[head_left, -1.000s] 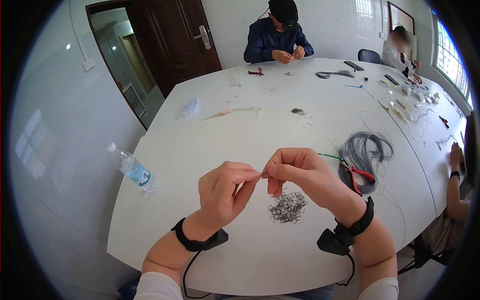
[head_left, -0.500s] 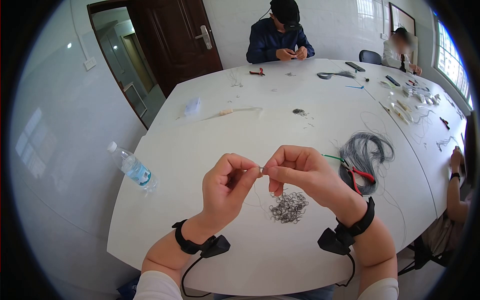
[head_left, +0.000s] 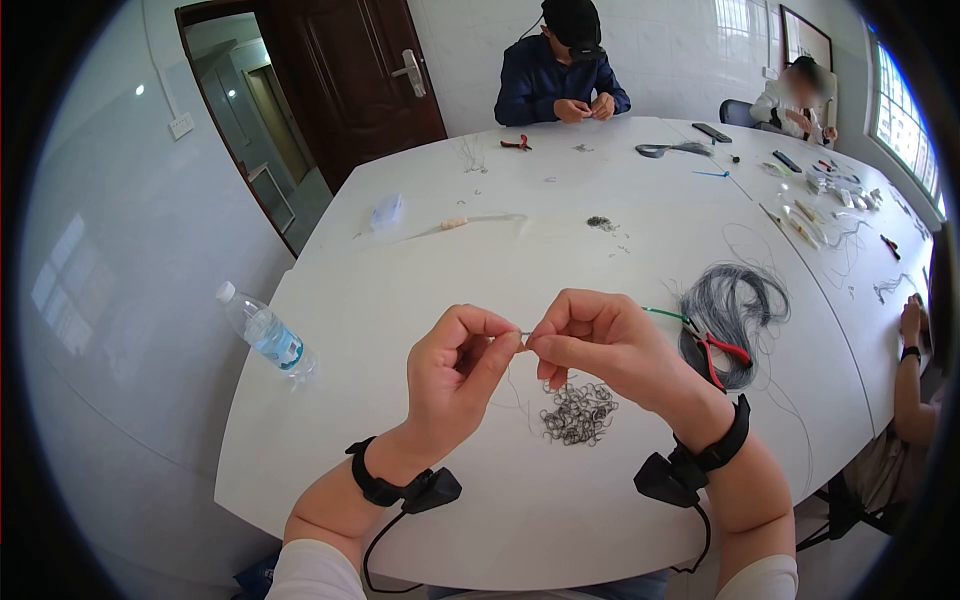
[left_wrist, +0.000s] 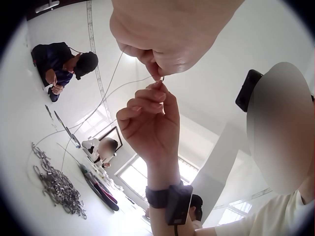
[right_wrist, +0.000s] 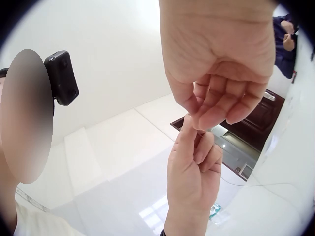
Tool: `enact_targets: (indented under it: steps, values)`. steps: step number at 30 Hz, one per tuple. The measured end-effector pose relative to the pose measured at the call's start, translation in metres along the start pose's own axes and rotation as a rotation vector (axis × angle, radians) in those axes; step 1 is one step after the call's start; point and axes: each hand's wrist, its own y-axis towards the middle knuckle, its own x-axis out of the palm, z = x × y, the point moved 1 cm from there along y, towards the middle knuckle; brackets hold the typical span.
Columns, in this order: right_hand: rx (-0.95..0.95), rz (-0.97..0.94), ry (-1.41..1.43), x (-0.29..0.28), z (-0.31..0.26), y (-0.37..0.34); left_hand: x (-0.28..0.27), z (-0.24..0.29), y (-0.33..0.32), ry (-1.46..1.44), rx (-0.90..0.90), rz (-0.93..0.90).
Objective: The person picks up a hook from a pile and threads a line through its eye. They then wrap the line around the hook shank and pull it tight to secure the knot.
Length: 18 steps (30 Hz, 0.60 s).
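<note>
In the head view, your left hand (head_left: 445, 375) and right hand (head_left: 605, 345) meet at the fingertips, each pinching a tiny dark piece (head_left: 526, 334) held between them. Below your right hand, nearer to you, lies a loose pile of small curved metal pieces (head_left: 580, 415); to the right of that hand sit the grey strand bundle (head_left: 740, 300) and red-handled pliers (head_left: 722, 355). With so many pieces lying loose, much seems left to do, and you look to be partway through this one.

In the left wrist view, two thin strands (left_wrist: 103, 101) run from around your left fingers and cross each other, so strand appears to be at the piece already.

In the right wrist view, your fingers cover most of the piece, and one strand trails away beside your left hand. Whether it is fastened, you cannot tell from here.
</note>
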Motion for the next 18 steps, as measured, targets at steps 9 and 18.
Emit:
enact_targets:
  steps: [9,18]
  values:
    - [0.141,-0.027,-0.419,0.002,0.001,-0.004,-0.014,0.011,-0.02,0.273,-0.16,0.035]
    - [0.376,-0.101,0.058,0.043,0.076,-0.015,-0.042,-0.003,-0.062,0.396,-0.15,-0.085]
